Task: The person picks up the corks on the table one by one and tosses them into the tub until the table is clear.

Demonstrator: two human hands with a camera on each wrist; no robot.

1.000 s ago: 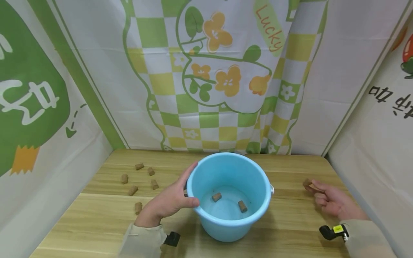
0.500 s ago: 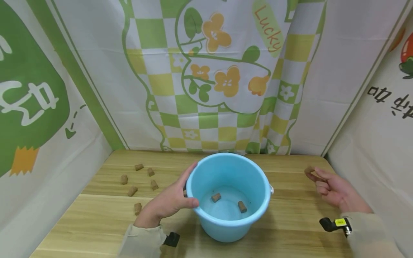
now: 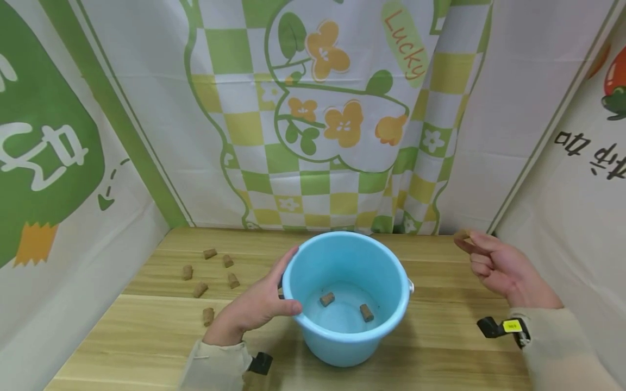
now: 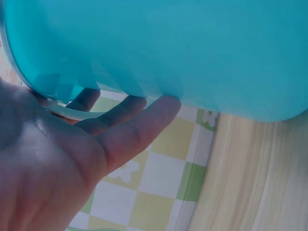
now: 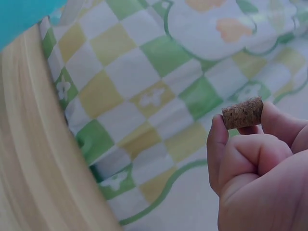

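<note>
Cork, a short brown stub [image 5: 242,113], sits pinched between thumb and fingertip of the right hand [image 3: 494,266], held up in the air above the tabletop's [image 3: 440,336] far right corner, well right of the bucket [image 3: 346,296]. In the right wrist view the cork's long axis lies nearly level, tilted slightly up toward its right end. The blue bucket stands upright near the middle of the tabletop, with two corks [image 3: 327,298] lying apart on its floor. The left hand [image 3: 256,304] lies against the bucket's left wall, fingers straight and close together, thumb by the rim. Six loose corks [image 3: 199,289] lie scattered toward the far left corner.
</note>
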